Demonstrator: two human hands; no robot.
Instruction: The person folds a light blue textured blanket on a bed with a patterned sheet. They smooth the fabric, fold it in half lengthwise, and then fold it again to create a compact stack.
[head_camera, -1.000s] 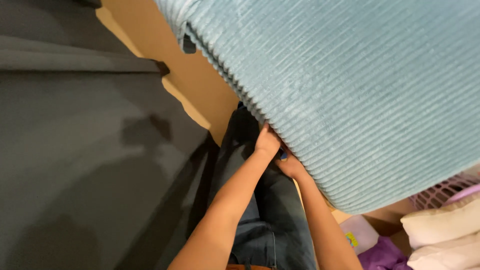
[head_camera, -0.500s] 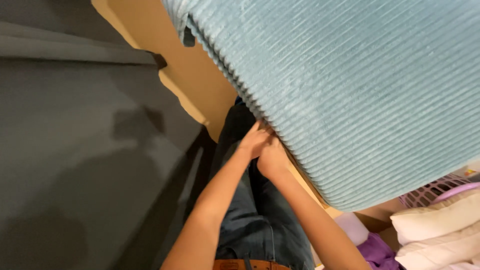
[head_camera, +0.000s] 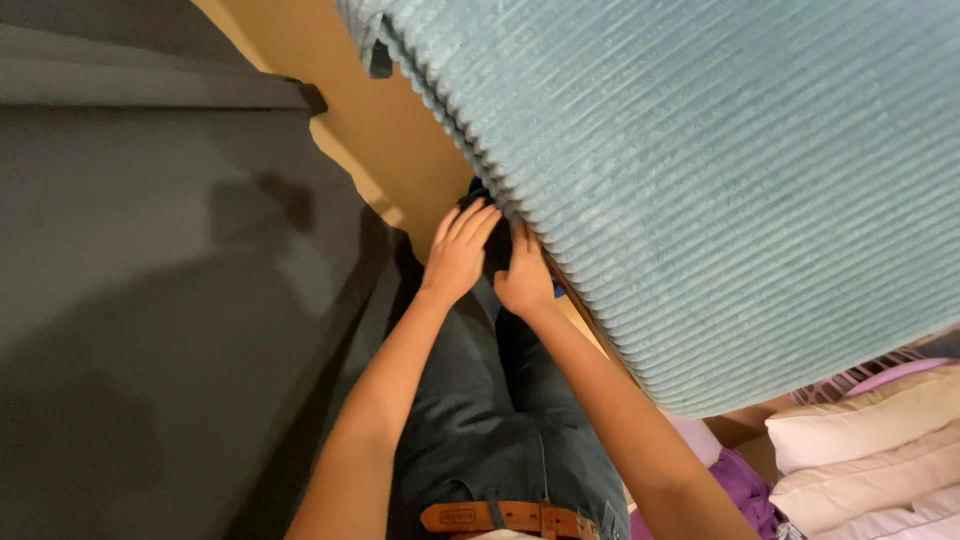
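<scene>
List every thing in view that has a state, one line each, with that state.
left hand: open, fingers flat against the dark item under the bedspread's edge
right hand: fingers tucked beneath the ribbed blue bedspread
ribbed blue bedspread: draped over, edge hanging down
belt: fastened on the jeans
pillows: stacked

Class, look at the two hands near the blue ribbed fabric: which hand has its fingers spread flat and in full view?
The left hand: its fingers fan out in plain sight, while the right hand has fingertips tucked under the ribbed blue fabric.
</scene>
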